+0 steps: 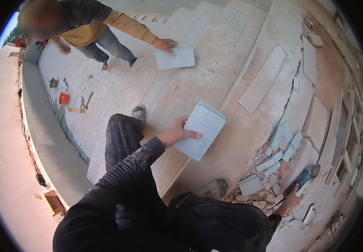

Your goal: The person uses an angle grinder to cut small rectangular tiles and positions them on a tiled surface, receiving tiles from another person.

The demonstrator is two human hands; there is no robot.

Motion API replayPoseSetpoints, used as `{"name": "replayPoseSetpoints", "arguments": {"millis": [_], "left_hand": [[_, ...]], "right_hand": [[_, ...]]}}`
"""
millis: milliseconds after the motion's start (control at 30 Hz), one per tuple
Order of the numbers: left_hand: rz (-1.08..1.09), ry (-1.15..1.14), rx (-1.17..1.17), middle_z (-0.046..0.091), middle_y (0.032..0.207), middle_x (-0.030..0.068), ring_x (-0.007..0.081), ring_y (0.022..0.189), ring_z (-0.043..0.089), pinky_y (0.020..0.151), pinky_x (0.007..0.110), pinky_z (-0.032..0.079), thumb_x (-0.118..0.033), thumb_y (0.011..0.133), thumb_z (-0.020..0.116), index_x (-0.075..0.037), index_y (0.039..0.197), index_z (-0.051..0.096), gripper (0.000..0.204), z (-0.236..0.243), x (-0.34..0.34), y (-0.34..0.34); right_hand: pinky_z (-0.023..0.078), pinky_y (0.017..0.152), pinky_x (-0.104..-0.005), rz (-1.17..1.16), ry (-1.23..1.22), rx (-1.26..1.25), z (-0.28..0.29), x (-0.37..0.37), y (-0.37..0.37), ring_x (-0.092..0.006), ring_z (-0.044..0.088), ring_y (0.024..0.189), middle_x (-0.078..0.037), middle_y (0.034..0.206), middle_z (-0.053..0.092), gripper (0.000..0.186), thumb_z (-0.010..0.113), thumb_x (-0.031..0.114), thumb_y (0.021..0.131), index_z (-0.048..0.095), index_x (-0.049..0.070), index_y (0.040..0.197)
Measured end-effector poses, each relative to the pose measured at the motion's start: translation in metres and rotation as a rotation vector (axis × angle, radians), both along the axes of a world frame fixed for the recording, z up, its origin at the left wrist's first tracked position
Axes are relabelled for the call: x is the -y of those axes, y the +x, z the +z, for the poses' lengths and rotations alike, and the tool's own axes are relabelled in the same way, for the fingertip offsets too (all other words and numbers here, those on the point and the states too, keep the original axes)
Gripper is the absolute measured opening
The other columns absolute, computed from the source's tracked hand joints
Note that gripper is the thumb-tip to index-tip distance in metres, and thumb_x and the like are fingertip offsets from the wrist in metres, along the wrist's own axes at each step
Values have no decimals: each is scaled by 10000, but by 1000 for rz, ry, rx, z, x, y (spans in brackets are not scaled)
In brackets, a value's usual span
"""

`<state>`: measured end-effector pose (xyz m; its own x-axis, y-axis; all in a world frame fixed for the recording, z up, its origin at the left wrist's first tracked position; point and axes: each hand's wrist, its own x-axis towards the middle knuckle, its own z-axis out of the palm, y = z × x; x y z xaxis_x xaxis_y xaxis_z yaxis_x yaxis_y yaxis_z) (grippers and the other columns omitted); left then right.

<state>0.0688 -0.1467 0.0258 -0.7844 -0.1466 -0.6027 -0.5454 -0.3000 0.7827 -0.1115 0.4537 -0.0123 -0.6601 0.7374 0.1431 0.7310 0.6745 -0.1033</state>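
My left hand [175, 132] grips a small stack of pale grey-green stone tiles [202, 131], thumb on top and fingers underneath. The stack hangs over the edge of a step. Low on the right, my right hand [290, 200] is closed on an angle grinder [303, 178] with a teal body. Its disc points away from me, beside rubble. Across from me, a person's hand [165, 44] holds similar pale tiles [175, 58] above the tiled floor; these are apart from my stack.
Cut tile pieces [269, 161] lie on broken rubble [269, 191] near the grinder. A long slab [263, 80] rests on the ledge. An orange bucket [64, 98] and a hammer [88, 100] are at far left. A power strip [309, 213] with a cord sits lower right.
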Motion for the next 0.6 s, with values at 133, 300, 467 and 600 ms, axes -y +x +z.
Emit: {"name": "replayPoseSetpoints", "arguments": {"millis": [133, 300, 467, 600], "left_hand": [[311, 159, -63, 622, 1211, 139, 234, 1126, 620, 982, 390, 499, -207, 836, 799, 15, 1384, 422, 702, 7, 59, 11], [714, 200, -11, 617, 1246, 153, 266, 1137, 618, 992, 409, 498, -182, 896, 734, 27, 1326, 484, 540, -3, 133, 26], [938, 333, -45, 615, 1253, 147, 293, 1143, 610, 1013, 426, 481, -178, 919, 703, 2, 1314, 498, 480, -39, 194, 26], [1163, 352, -76, 624, 1241, 143, 290, 1129, 620, 1011, 427, 484, -162, 930, 685, -13, 1301, 515, 434, -39, 214, 23]], "right_hand": [[434, 986, -504, 252, 48, -372, 6, -13, -4, -416, 528, 1183, -257, 1267, 559, 1002, 655, 759, 742, 522, -26, 1351], [402, 1016, -435, 619, -122, -539, 37, 126, -32, -367, 516, 1155, -255, 1247, 551, 787, 724, 502, 857, 507, -87, 1332], [358, 1054, -457, 1020, -405, -464, 57, 281, -47, -364, 478, 1214, -225, 1309, 504, 633, 739, 267, 877, 474, -53, 1354], [331, 1058, -488, 1414, -402, -233, 60, 375, -45, -375, 462, 1231, -223, 1296, 505, 641, 739, 253, 846, 468, -11, 1364]]}}
